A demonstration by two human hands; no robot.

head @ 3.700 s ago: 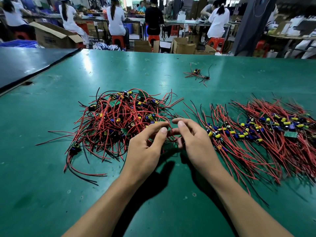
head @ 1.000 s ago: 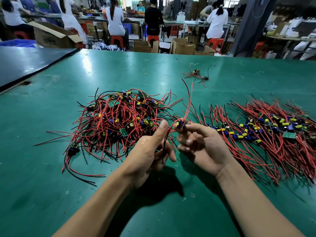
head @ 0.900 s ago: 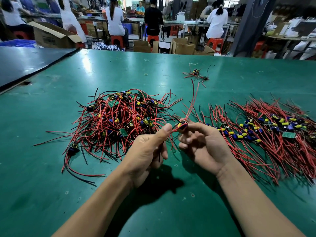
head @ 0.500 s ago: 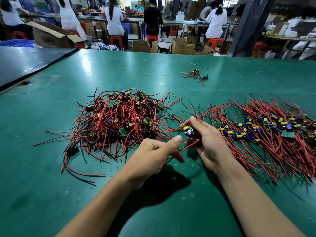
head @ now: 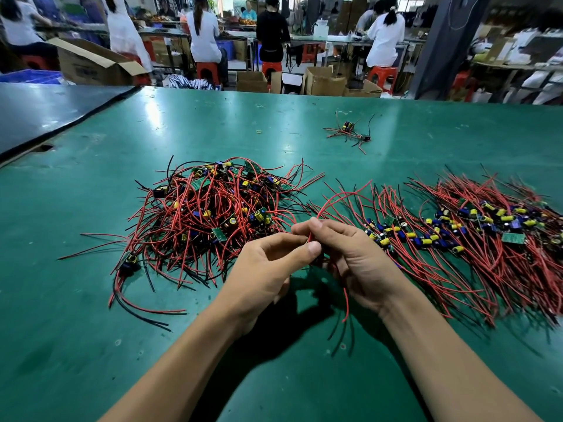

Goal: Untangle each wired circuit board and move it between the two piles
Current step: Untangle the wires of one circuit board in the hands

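A tangled pile [head: 210, 214] of red and black wires with small green boards lies left of centre on the green table. A combed-out pile [head: 457, 239] of wired boards spreads to the right. Between them, my left hand [head: 268, 269] and my right hand [head: 356, 254] pinch one wired circuit board's red wire [head: 335, 199], which arcs up and back from the fingers. Another red lead [head: 345, 303] and black leads hang below my right hand. The board itself is hidden between the hands.
A small stray bundle of wired boards [head: 350, 132] lies further back on the table, with a rubber band [head: 259, 131] to its left. A dark table [head: 45, 108] adjoins at the left. Seated people and cardboard boxes fill the background beyond the far edge.
Both hands have come together over the gap between the piles. The wire now arcs up from the fingertips, and the board that showed at my right fingers is hidden.
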